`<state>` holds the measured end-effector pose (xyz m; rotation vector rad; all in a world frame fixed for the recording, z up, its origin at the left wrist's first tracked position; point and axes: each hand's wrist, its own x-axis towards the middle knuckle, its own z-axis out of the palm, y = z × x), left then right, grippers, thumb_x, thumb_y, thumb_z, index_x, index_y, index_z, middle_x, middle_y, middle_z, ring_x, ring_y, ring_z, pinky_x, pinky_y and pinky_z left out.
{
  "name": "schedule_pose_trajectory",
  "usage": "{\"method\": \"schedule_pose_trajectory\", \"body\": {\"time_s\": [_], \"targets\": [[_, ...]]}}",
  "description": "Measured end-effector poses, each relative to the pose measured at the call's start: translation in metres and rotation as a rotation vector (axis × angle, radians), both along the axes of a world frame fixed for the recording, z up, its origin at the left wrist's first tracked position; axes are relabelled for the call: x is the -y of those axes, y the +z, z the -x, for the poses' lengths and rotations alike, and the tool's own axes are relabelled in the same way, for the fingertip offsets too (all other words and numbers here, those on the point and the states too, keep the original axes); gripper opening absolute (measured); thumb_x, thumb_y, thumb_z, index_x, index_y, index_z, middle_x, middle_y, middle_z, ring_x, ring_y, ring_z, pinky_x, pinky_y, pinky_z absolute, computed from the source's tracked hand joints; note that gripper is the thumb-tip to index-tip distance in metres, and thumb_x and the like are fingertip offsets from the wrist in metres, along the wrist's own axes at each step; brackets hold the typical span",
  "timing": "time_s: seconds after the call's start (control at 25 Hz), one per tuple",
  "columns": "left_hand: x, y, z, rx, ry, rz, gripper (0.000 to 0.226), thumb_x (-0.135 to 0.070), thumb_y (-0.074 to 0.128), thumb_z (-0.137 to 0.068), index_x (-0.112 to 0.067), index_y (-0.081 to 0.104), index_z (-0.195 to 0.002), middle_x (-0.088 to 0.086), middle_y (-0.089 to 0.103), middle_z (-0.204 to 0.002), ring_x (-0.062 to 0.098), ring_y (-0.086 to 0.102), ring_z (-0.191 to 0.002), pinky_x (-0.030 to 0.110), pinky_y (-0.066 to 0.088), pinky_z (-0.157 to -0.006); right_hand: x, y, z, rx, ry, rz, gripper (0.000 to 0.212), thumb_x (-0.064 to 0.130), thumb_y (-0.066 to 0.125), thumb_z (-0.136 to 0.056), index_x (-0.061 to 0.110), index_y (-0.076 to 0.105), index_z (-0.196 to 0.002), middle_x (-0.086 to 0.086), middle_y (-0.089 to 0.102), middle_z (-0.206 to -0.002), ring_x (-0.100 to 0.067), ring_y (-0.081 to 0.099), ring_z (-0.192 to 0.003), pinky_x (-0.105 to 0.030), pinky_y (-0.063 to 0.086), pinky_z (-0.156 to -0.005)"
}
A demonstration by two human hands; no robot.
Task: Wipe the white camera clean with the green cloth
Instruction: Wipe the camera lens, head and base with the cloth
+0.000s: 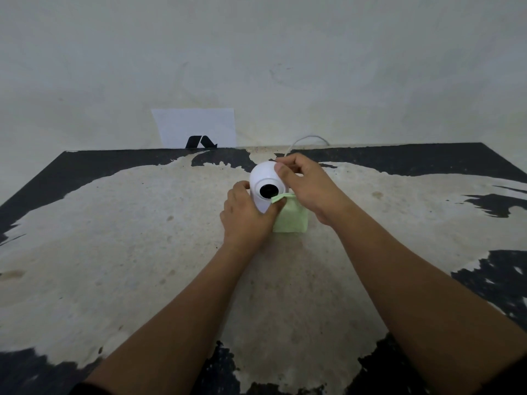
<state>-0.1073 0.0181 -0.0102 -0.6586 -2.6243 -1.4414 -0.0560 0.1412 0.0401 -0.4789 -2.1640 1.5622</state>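
Observation:
The white camera (263, 175), egg-shaped with a round black lens facing me, stands at the far middle of the table. My left hand (245, 216) grips its lower left side, thumb up by the lens. My right hand (306, 185) wraps over the camera's right side, thumb on its top. The green cloth (291, 220) hangs under the right palm against the camera. One rolled edge of the cloth reaches the lens rim beside my left thumb. The camera's base is hidden behind hands and cloth.
The table (114, 238) is worn, with beige patches over black, and its far edge meets a pale wall. A white cable (309, 137) loops up behind the camera. A white sheet (196, 125) with a black mark leans on the wall at the back left.

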Motion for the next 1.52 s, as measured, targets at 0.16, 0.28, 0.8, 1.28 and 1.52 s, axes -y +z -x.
{"method": "schedule_pose_trajectory", "body": {"time_s": [0.16, 0.28, 0.8, 1.28, 1.52], "targets": [[-0.007, 0.002, -0.006, -0.001, 0.08, 0.032, 0.079, -0.066, 0.062, -0.068, -0.014, 0.039, -0.123, 0.009, 0.049, -0.121, 0.032, 0.044, -0.112, 0.044, 0.032, -0.09, -0.001, -0.001, -0.001, 0.006, 0.015, 0.007, 0.026, 0.042, 0.058, -0.088, 0.027, 0.064, -0.108, 0.013, 0.061, -0.099, 0.0, 0.056, -0.092, -0.023, 0.042, -0.074], [-0.001, -0.001, -0.001, 0.024, 0.03, 0.046, 0.078, -0.061, 0.066, -0.068, -0.017, 0.038, -0.126, 0.007, 0.05, -0.122, 0.031, 0.045, -0.111, 0.044, 0.033, -0.089, -0.001, -0.002, -0.001, -0.009, 0.02, 0.012, 0.026, 0.043, 0.058, -0.088, 0.028, 0.063, -0.109, 0.013, 0.06, -0.099, -0.001, 0.056, -0.092, -0.022, 0.041, -0.075], [0.027, 0.006, 0.027, -0.021, -0.212, 0.123, 0.066, -0.053, 0.073, -0.066, -0.026, 0.041, -0.117, -0.004, 0.059, -0.097, 0.023, 0.056, -0.097, 0.048, 0.041, -0.089, 0.002, -0.005, -0.001, -0.044, 0.024, 0.046, 0.027, 0.042, 0.058, -0.088, 0.025, 0.062, -0.109, 0.009, 0.059, -0.102, -0.013, 0.059, -0.101, -0.047, 0.053, -0.09], [0.039, 0.01, 0.034, 0.066, -0.238, 0.076, 0.029, -0.044, 0.064, -0.079, -0.034, 0.054, -0.104, -0.015, 0.062, -0.087, 0.016, 0.059, -0.091, 0.05, 0.041, -0.093, 0.003, -0.005, -0.003, -0.046, 0.023, 0.029, 0.026, 0.043, 0.057, -0.089, 0.027, 0.062, -0.109, 0.013, 0.057, -0.101, -0.008, 0.057, -0.101, -0.047, 0.05, -0.094], [0.045, 0.016, 0.04, -0.05, -0.285, 0.097, 0.028, -0.043, 0.05, -0.084, -0.026, 0.062, -0.103, -0.005, 0.068, -0.093, 0.015, 0.061, -0.094, 0.047, 0.043, -0.092, 0.002, -0.005, -0.003, -0.041, 0.039, 0.036, 0.028, 0.044, 0.057, -0.088, 0.027, 0.062, -0.11, 0.013, 0.058, -0.103, -0.012, 0.058, -0.105, -0.049, 0.05, -0.094]]}}
